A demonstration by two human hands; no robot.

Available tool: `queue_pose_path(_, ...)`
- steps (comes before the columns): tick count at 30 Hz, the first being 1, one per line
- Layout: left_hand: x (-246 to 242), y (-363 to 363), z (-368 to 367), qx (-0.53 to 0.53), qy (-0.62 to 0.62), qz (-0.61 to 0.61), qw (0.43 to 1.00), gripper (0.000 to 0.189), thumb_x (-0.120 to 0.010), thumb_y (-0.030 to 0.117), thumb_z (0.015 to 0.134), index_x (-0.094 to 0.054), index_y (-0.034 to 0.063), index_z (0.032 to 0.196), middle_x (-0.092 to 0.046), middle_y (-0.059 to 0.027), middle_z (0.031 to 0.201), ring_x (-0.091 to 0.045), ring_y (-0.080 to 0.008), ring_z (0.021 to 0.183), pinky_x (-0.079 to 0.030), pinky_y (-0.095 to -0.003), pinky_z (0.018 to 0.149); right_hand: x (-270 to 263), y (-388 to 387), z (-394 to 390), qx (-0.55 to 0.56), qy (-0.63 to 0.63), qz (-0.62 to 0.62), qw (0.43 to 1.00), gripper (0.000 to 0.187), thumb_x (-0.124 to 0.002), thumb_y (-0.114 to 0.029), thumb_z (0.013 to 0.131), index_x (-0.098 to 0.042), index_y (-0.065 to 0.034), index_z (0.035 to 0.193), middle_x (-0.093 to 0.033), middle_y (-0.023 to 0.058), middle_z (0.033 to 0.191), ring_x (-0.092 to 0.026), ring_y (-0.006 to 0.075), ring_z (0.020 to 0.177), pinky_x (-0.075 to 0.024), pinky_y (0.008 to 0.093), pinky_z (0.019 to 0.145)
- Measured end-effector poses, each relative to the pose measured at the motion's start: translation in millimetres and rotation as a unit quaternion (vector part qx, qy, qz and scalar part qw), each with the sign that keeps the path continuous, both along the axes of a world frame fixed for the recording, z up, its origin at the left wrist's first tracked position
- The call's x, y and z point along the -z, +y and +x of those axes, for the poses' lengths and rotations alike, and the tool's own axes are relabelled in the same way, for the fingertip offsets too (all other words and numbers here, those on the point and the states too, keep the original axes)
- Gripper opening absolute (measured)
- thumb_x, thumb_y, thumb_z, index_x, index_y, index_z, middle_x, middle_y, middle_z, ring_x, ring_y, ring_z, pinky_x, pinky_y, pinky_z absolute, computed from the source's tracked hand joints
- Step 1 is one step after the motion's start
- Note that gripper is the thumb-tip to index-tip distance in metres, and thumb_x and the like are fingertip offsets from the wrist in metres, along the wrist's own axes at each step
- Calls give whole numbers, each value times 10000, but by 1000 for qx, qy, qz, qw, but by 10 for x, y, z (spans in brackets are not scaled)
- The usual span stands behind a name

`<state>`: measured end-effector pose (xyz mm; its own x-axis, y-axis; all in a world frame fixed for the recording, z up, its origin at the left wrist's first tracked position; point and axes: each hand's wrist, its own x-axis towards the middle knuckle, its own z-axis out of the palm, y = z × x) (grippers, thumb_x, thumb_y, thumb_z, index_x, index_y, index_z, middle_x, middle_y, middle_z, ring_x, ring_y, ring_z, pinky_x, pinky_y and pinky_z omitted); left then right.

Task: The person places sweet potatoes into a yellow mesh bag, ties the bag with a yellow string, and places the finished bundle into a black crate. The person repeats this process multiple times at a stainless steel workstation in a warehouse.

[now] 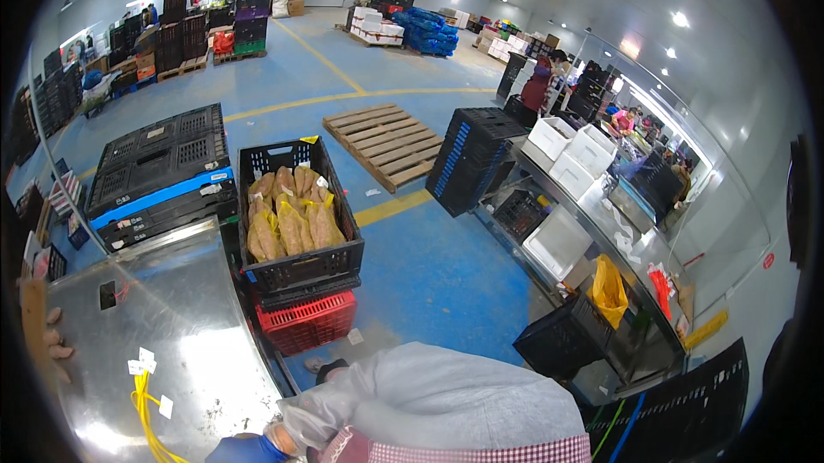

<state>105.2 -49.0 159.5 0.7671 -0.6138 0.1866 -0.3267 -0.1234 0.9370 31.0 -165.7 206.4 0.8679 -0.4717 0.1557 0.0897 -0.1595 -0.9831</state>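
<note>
At the bottom edge, a hand in a blue glove (248, 449), apparently my right, reaches over a steel table (193, 289) from a grey sleeve; its fingers are cut off by the frame. My left hand is out of view. Beside the glove, a bundle of yellow mesh bags (143, 402) with white tags (147, 358) lies on the steel. Past the table stands a black plastic crate (351, 231) filled with yellow mesh bags of sweet potatoes (293, 225), some tagged. It rests above a red crate (306, 321).
Folded black crates (161, 154) are stacked beyond the table. A wooden pallet (386, 141) lies on the blue floor. Right are stacked crates (467, 160) and a steel bench (605, 225) bearing white foam boxes (582, 157). A person (537, 90) in dark red stands behind.
</note>
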Motion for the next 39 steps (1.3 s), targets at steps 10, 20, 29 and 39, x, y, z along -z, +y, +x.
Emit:
queue_pose_path(10, 280, -533, 161, -53, -236, 108, 964, 391, -417, 223, 1014, -659, -51, 875, -677, -232, 856, -667, -323, 780, -539, -425, 719, 29, -872, 50, -51, -135, 53, 988, 166, -690, -218, 849, -667, -62, 903, -678, 83, 816, -623, 179, 750, -504, 338, 699)
queue_pose_path(20, -946, -2446, -562, 70, 44, 41, 996, 355, -516, 296, 976, -665, -22, 926, -651, -121, 886, -567, -215, 824, -471, -375, 762, 570, -2644, -772, 76, -124, -224, 964, 1137, -869, -587, 502, -423, -24, 1384, -531, 216, 1301, -522, 385, 1182, -417, 444, 1013)
queue_pose_path(29, -975, -3553, -586, 97, -59, -14, 993, 333, -389, 242, 999, -630, 13, 1016, -613, -72, 902, -563, -189, 828, -465, -323, 775, 305, -3326, -1605, 183, -138, -19, 973, 927, -834, -292, 605, -414, -40, 1392, -574, 125, 1221, -560, 227, 1080, -472, 357, 907)
queue_pose_path(39, -813, -4500, -898, 237, 157, 38, 958, 358, -435, 261, 1026, -638, -22, 1111, -656, -85, 1012, -585, -145, 942, -444, -286, 849, 1075, -3371, -2001, 135, -93, 422, 892, 593, -710, -271, 819, -490, -8, 1303, -596, 91, 1122, -549, 147, 1035, -468, 282, 887)
